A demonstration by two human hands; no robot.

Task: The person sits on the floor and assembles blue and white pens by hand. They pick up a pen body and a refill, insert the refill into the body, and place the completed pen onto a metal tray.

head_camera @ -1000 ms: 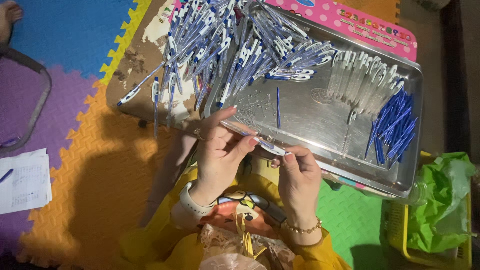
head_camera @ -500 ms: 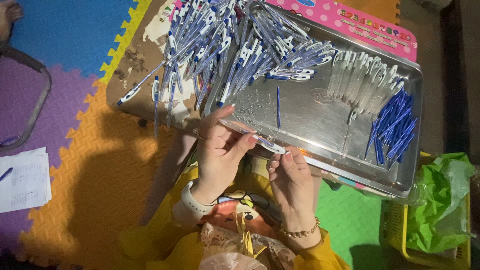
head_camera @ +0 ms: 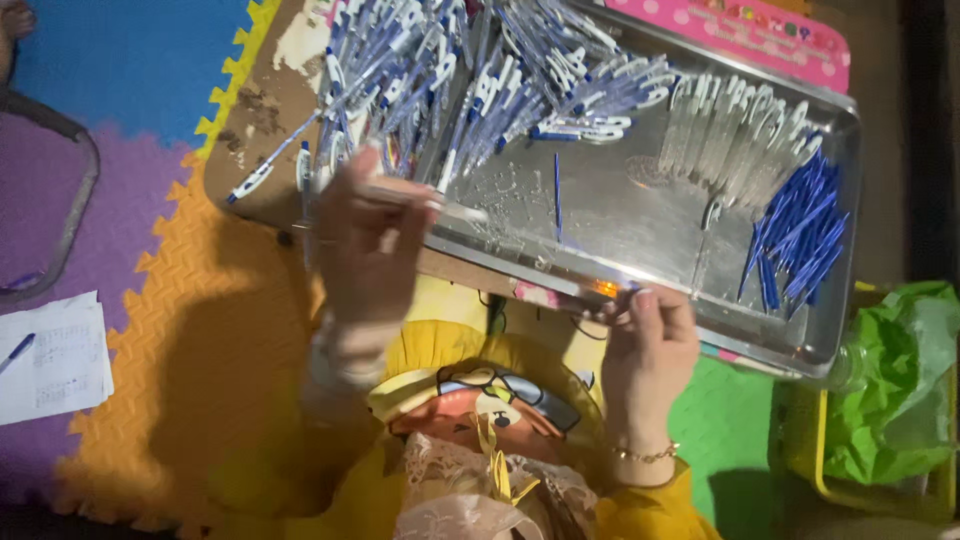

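Note:
My left hand is blurred with motion and holds an assembled pen, its tip pointing right over the front left of the metal tray. Just behind the hand lies a big pile of blue-and-white pens. My right hand rests with curled fingertips at the tray's front rim; whether it holds anything is unclear. In the tray lie a row of clear pen barrels, a bundle of blue refills and one loose refill.
The tray sits on a brown board above my lap, with a pink board behind it. Coloured foam mats cover the floor. A paper sheet with a pen lies at left; a green bag sits in a yellow bin at right.
My hands were together on one pen at the tray's front edge. They have parted: the left moved up and left with the pen, the right shifted right along the rim.

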